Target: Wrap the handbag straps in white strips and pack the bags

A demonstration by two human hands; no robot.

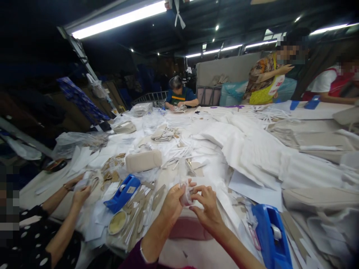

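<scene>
Your left hand [172, 201] has its fingers clamped around a small, crinkled clear plastic piece [185, 194], held up in front of you just above the near side of the table [325, 113]. Your right hand [209, 205] comes in from the other side, thumb and forefinger at the edge of that plastic; whether they pinch it or only touch it you cannot tell from this view. Below your hands lies a dusky-pink padded piece [189, 228], partly hidden by your wrists. To your left, a blue tape dispenser [122, 192] stands beside a heap of grey-beige strips [140, 205], with a round tub [117, 222] of something yellowish just nearer to you. A second blue tape dispenser [272, 235] stands to your right, near a white sheet [255, 190] that is partly covered by layered white padding [252, 157]. Farther out, beyond the first dispenser, a beige rounded case [143, 160] lies on its side among plastic and scraps. At your left, a co-worker in a polka-dot sleeve [35, 228] holds a small pale item [83, 181] in both hands. Across from you, another person [181, 98] handles something at the far edge, and a person in a yellow apron [262, 95] stands farther right.
</scene>
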